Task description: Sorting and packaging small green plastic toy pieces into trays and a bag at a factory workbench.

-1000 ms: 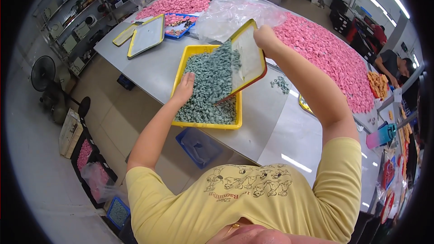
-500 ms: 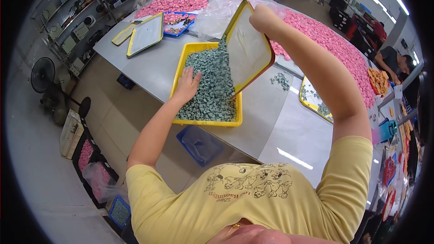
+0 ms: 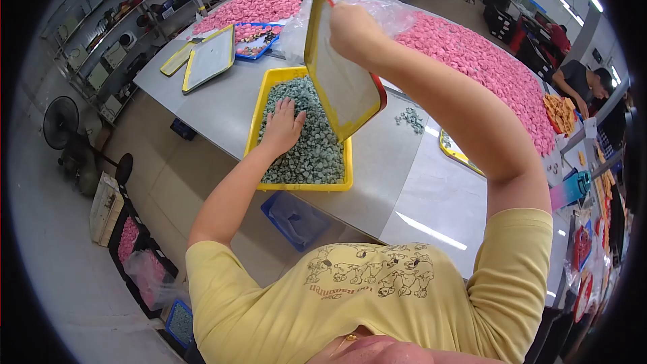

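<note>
A yellow bin (image 3: 304, 187) near the table's left edge is filled with small grey-green pieces (image 3: 306, 162). My left hand (image 3: 283, 127) lies on those pieces, palm down, with its fingers stretched out. My right hand (image 3: 354, 32) is closed on the upper edge of a shallow yellow-rimmed tray (image 3: 344, 91). The tray stands steeply tilted over the bin's right side, its lower edge down at the bin. Its visible face looks bare; the side toward the bin is mostly hidden.
A few green pieces (image 3: 410, 120) lie on the table (image 3: 377, 192). Another yellow-rimmed tray (image 3: 453, 152) is partly hidden behind my right forearm. Pink pieces (image 3: 465, 54) cover the far table beside plastic sheeting (image 3: 384, 13). At left lie a tilted tray (image 3: 210, 57) and a blue tray (image 3: 259, 39).
My right hand has moved left with the tray, tipping it steeper. The green pieces that were sliding off it now lie in the bin. My left hand has shifted slightly right, over the pieces.
</note>
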`<state>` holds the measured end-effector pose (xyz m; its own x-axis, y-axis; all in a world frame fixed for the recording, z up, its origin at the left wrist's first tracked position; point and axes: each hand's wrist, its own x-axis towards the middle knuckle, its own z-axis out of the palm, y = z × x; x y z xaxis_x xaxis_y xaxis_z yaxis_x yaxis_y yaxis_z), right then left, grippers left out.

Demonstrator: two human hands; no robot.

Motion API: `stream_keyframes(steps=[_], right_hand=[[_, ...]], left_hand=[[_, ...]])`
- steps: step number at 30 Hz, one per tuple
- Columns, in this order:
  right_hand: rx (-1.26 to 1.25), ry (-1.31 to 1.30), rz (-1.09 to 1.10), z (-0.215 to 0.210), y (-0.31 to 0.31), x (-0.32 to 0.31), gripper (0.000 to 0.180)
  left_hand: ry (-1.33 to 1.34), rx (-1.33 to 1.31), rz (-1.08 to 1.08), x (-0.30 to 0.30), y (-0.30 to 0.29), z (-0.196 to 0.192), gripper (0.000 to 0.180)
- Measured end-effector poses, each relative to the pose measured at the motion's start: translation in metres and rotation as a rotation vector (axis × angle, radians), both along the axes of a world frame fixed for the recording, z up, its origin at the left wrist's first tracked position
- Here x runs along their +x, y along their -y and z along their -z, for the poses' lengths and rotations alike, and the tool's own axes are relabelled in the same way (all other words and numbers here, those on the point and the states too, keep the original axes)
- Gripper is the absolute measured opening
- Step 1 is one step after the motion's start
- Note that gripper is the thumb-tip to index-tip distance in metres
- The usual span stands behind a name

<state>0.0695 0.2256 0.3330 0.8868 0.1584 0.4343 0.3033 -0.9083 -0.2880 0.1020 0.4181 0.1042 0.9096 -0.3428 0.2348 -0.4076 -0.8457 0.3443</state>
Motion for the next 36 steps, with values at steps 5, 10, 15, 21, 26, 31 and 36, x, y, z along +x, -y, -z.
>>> stream_keyframes(steps=[5,10,15,21,26,31,36], right_hand=[[0.053,0.030,-0.019,0.003,-0.016,-0.006,0.021],[0.063,0.053,-0.003,-0.007,-0.009,-0.015,0.020],[0.040,0.205,-0.020,-0.004,0.015,-0.013,0.020],[0.239,0.262,0.155,0.006,0.055,-0.027,0.028],[0.598,0.316,0.127,0.026,0.131,-0.066,0.030],[0.840,0.281,0.210,0.064,0.176,-0.147,0.030],[1.042,0.168,0.373,0.108,0.203,-0.205,0.028]], left_hand=[[0.062,0.017,0.001,-0.002,0.010,0.012,0.058],[0.237,0.076,-0.018,-0.009,0.031,0.012,0.057],[0.233,0.063,-0.049,-0.020,0.048,0.014,0.057],[0.256,0.229,-0.031,-0.014,0.050,0.009,0.064],[0.170,0.245,-0.002,0.016,0.044,-0.001,0.067],[0.149,0.260,-0.020,0.069,0.049,-0.002,0.062],[0.124,0.154,-0.005,0.099,0.044,0.008,0.059]])
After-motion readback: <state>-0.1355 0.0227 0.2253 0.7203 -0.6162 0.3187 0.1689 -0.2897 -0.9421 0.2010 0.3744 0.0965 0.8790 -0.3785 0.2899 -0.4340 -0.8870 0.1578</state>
